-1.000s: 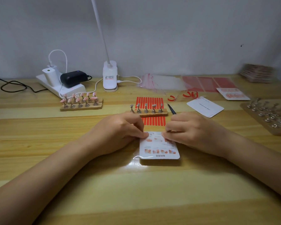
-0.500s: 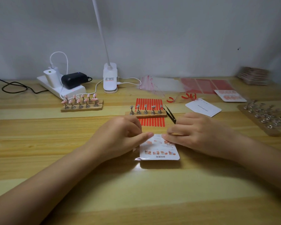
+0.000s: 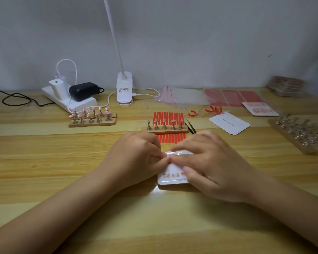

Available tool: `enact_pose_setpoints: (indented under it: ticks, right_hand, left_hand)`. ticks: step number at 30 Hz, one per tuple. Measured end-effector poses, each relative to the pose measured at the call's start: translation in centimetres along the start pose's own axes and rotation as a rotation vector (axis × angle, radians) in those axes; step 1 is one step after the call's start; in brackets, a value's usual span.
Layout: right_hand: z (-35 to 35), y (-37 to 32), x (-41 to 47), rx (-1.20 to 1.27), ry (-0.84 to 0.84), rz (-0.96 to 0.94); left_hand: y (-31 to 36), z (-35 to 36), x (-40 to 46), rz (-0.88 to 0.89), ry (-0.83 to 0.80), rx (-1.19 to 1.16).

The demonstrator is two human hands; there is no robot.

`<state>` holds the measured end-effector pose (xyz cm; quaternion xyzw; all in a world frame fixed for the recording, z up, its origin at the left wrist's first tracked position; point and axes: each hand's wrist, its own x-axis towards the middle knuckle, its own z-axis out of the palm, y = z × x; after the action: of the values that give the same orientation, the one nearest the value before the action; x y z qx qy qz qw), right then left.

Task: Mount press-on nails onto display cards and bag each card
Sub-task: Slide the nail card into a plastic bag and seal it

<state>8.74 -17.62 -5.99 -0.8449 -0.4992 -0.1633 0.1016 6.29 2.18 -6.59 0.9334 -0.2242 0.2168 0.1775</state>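
Observation:
A white display card (image 3: pixel 170 177) with small pink nails on it lies in a clear bag at the table's middle. My left hand (image 3: pixel 136 158) pinches the bag's top left edge with curled fingers. My right hand (image 3: pixel 209 165) lies over the card's right half, its fingers pressing along the folded top flap and its thumb on the card. Black tweezers (image 3: pixel 190 126) lie just behind my right hand. A wooden stand (image 3: pixel 164 128) with bare metal holders sits on a red adhesive strip sheet (image 3: pixel 168 117). Another stand (image 3: pixel 92 116) at the left carries pink nails.
Clear bags (image 3: pixel 182 97) and red sheets (image 3: pixel 233 97) lie at the back right, with blank cards (image 3: pixel 229 123), a bagged card (image 3: pixel 260 109), a stack of finished packs (image 3: pixel 286 86) and a holder board (image 3: pixel 301 134). A power strip (image 3: pixel 70 101) and lamp base (image 3: pixel 124 88) stand at the back.
My right hand slid left over the card and now covers its right half. Both hands meet at the bag's top flap, which is folded over.

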Motion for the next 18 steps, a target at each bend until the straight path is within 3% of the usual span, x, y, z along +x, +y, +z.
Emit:
enact_pose_setpoints:
  ticks: [5,11,18]
  right_hand:
    - [0.5,0.2,-0.7,0.03,-0.027,0.0]
    - [0.7,2.0,-1.8,0.138,0.058,-0.072]
    - [0.3,3.4,-2.2,0.078,0.09,-0.041]
  left_hand:
    - [-0.4,-0.3,0.0,0.054,-0.052,-0.009]
    - [-1.4,-0.9,-0.2,0.087,-0.165,-0.062]
    - [-2.0,-1.3,-0.3,0.066,-0.238,-0.15]
